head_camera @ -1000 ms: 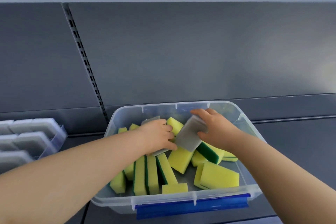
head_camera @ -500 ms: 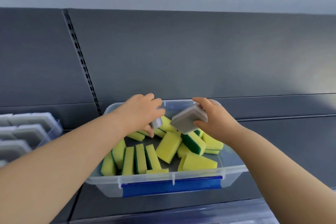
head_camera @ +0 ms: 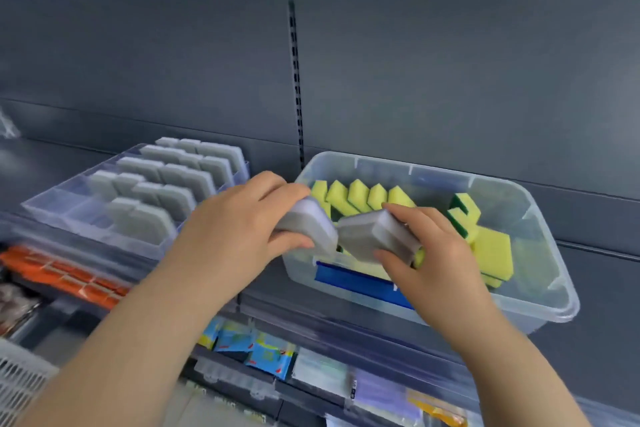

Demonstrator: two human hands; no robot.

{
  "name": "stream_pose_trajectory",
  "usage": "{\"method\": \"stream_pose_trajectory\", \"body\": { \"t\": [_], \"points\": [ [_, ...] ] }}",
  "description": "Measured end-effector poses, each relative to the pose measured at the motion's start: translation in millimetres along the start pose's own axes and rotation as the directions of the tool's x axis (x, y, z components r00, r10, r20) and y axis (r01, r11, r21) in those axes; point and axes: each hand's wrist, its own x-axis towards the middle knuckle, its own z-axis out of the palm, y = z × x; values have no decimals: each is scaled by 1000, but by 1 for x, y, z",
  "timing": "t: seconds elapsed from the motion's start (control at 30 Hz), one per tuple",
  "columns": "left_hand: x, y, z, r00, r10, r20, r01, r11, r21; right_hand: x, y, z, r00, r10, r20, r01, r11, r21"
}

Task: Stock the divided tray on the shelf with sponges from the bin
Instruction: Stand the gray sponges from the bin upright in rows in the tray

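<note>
My left hand (head_camera: 239,229) grips a grey sponge (head_camera: 308,224) above the left front corner of the clear plastic bin (head_camera: 540,229). My right hand (head_camera: 429,250) grips a second grey sponge (head_camera: 372,236) just beside it, over the bin's front edge. Several yellow-and-green sponges (head_camera: 491,250) lie in the bin. To the left on the shelf sits the clear divided tray (head_camera: 65,215), holding several upright grey sponges (head_camera: 166,180) in rows; its front compartments look bare.
A slotted upright (head_camera: 297,87) runs down the dark grey back panel. Orange packets (head_camera: 59,274) lie below the tray. Blue packets (head_camera: 256,347) and other goods fill the lower shelf. A white mesh basket (head_camera: 17,381) shows at the bottom left.
Both hands have lifted out of the bin, each with a grey sponge, toward its front left. The view has swung left and down, bringing the divided tray and lower shelf into sight.
</note>
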Motion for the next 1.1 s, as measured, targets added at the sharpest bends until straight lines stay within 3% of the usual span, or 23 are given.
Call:
{"method": "stream_pose_trajectory", "body": {
  "t": [0.23, 0.43, 0.77, 1.1],
  "points": [
    [-109, -77, -48, 946, -307, -105, 302, 951, -67, -7, -82, 84, 990, -125, 65, 116, 985, 130],
    [-177, -185, -67, 894, -439, -87, 431, 898, -93, 8, -157, 190, 983, -135, 122, 117, 982, 148],
    [-223, -341, -83, 871, -479, -112, 467, 876, -116, 44, -231, 303, 999, -31, 5, 30, 986, 166],
    [-171, -464, -53, 906, -414, -84, 407, 909, -92, 149, -244, 358, 997, -1, 72, -8, 991, 135]
  ]
}}
